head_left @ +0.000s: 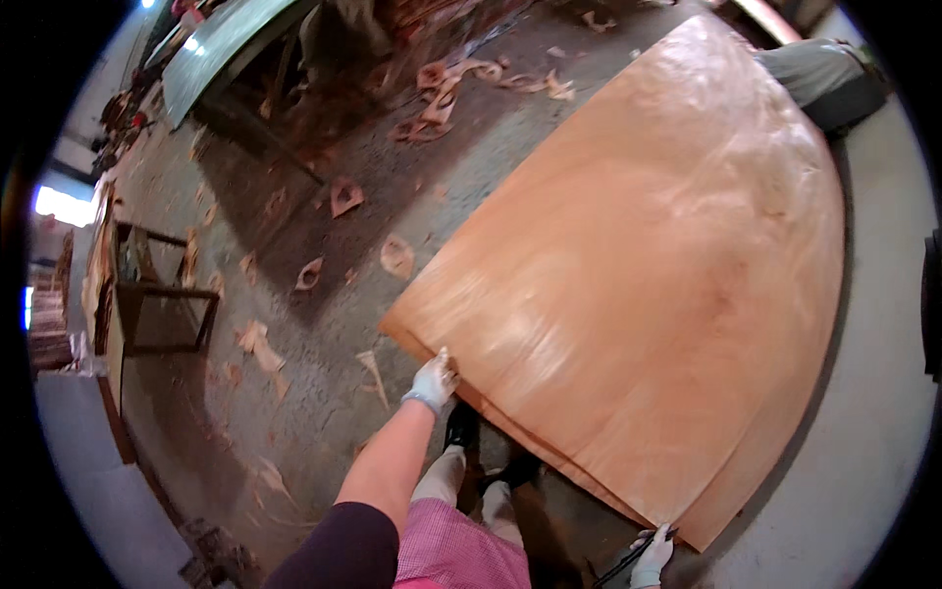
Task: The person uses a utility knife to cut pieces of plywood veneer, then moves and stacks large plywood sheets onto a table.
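Observation:
A large, thin, orange-brown wood veneer sheet (628, 265) stretches from in front of me to the far right, its surface glossy and slightly wavy. Under its near edge another sheet's edge (525, 437) shows. My left hand (434, 381), in a white glove, is closed on the near edge close to the left corner. At the near right corner, my right hand (653, 560), also gloved, pinches the sheet's edge where it puckers. A thin black tool or strip (618, 567) lies along that hand; its kind is unclear.
Torn veneer scraps (397, 255) litter the concrete floor to the left. A smooth-topped table (226, 54) stands far left, a wooden frame stand (167, 294) nearer. Grey boards (108, 491) are at lower left. A grey cloth-like shape (810, 71) sits by the sheet's far right edge.

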